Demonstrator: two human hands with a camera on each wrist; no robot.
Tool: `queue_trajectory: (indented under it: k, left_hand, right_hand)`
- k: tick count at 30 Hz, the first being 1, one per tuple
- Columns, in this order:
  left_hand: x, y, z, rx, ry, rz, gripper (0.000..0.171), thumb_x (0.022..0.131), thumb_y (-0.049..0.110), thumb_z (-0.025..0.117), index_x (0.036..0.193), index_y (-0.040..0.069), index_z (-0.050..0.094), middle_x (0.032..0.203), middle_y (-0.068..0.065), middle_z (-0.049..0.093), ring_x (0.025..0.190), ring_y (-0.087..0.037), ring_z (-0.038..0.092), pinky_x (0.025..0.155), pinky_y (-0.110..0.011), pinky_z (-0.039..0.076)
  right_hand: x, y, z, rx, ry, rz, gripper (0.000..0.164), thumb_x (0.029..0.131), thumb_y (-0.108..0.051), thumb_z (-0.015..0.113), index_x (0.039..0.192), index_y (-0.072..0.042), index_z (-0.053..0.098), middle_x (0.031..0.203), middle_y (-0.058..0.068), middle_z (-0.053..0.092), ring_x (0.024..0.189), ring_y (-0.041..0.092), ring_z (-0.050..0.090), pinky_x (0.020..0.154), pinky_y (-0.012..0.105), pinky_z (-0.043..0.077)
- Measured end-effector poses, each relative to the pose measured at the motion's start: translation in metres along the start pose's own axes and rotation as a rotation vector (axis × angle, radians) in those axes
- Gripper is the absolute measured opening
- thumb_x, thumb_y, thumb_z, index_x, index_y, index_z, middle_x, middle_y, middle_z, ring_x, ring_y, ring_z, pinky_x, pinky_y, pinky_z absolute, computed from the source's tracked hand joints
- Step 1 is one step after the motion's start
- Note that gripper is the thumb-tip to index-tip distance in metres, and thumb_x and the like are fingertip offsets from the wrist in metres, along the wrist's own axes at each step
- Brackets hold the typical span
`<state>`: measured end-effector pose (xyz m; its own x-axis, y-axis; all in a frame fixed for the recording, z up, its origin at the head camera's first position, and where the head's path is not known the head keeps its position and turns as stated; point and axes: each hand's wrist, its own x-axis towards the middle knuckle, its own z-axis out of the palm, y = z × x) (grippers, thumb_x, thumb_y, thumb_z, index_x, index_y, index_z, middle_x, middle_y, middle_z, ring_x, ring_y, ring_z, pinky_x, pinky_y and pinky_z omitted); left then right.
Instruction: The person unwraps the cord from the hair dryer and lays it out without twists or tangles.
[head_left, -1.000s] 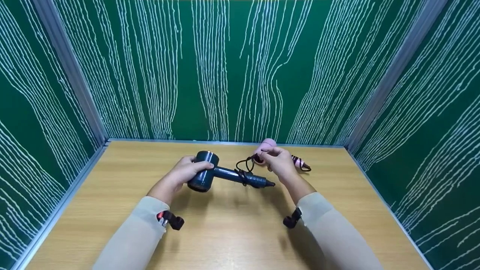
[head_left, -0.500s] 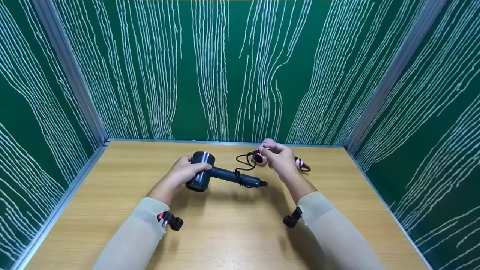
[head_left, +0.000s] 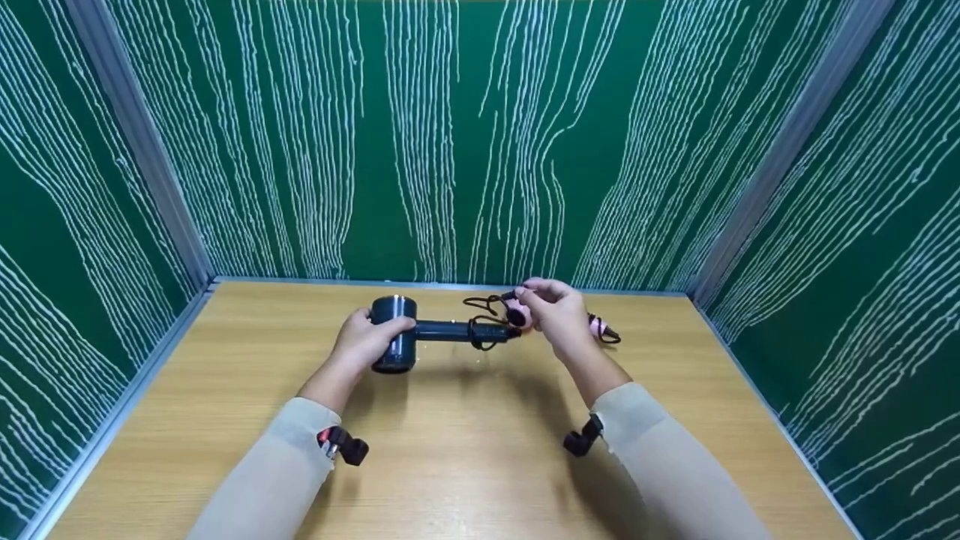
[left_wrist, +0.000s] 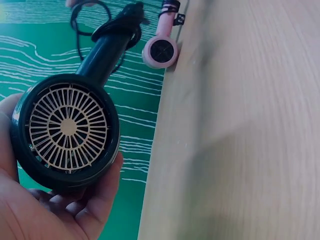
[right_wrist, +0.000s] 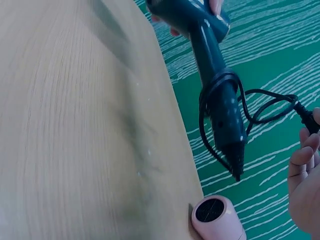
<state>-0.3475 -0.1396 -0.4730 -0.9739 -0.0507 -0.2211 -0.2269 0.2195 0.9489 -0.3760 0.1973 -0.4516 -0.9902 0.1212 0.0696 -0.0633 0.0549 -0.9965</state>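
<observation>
The left hand (head_left: 365,341) has its fingers (left_wrist: 102,200) curled around the round head of the dark hair dryer (head_left: 397,334) and holds it above the tabletop (head_left: 465,435), with the handle pointing toward the right hand (head_left: 559,315). The right hand's fingers (right_wrist: 302,162) pinch the black cord (head_left: 487,307) close to its plug, and the cord is looped loosely around the end of the handle.

Under both hands is a light wooden tabletop. Green walls (head_left: 450,135) with thin white lines close it on the far side, the left and the right.

Just behind the right fingers, a pink hair dryer (right_wrist: 217,217) lies at the far edge of the tabletop, against the back wall. Its own cord is bundled to the right of the hand.

Metal strips (head_left: 150,345) run along the edges of the tabletop. The near part of the tabletop, between the two sleeves (head_left: 660,457), is bare wood.
</observation>
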Motion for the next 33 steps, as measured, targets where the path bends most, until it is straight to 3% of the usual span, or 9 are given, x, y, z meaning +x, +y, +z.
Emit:
queue_trajectory:
  k: [11,18,27,33]
  left_hand:
    - [0.003,-0.002,0.005,-0.055,0.046,-0.009,0.099,0.1,0.051,0.08,0.172,0.003,0.031,0.166,-0.023,0.052,0.147,-0.039,0.059,0.131,-0.056,0.048]
    - [0.009,-0.002,-0.002,-0.081,0.073,-0.047,0.102,0.101,0.054,0.078,0.175,0.006,0.026,0.173,-0.021,0.046,0.152,-0.038,0.054,0.135,-0.057,0.042]
    - [0.012,-0.001,-0.006,-0.121,0.083,-0.085,0.105,0.103,0.058,0.075,0.178,0.008,0.021,0.178,-0.021,0.04,0.158,-0.039,0.048,0.138,-0.059,0.037]
    - [0.012,0.0,-0.006,-0.128,0.075,-0.081,0.105,0.104,0.058,0.074,0.179,0.008,0.02,0.178,-0.02,0.04,0.158,-0.038,0.048,0.138,-0.057,0.038]
  right_hand:
    - [-0.011,-0.017,0.02,0.029,-0.054,-0.043,0.019,0.101,-0.02,0.088,0.117,-0.011,0.082,0.093,0.001,0.073,0.066,0.012,0.057,0.056,0.025,0.052]
    - [-0.017,-0.023,0.024,0.057,-0.076,-0.015,0.023,0.102,-0.017,0.087,0.122,-0.007,0.081,0.099,0.003,0.077,0.072,0.014,0.063,0.071,0.033,0.068]
    - [-0.021,-0.019,0.02,0.077,-0.129,-0.05,0.011,0.104,-0.013,0.083,0.114,-0.007,0.082,0.097,0.0,0.074,0.067,0.012,0.056,0.061,0.025,0.049]
    - [-0.025,-0.019,0.018,0.071,-0.169,-0.045,0.02,0.103,-0.012,0.083,0.12,-0.001,0.082,0.104,0.0,0.068,0.066,0.011,0.056,0.06,0.023,0.048]
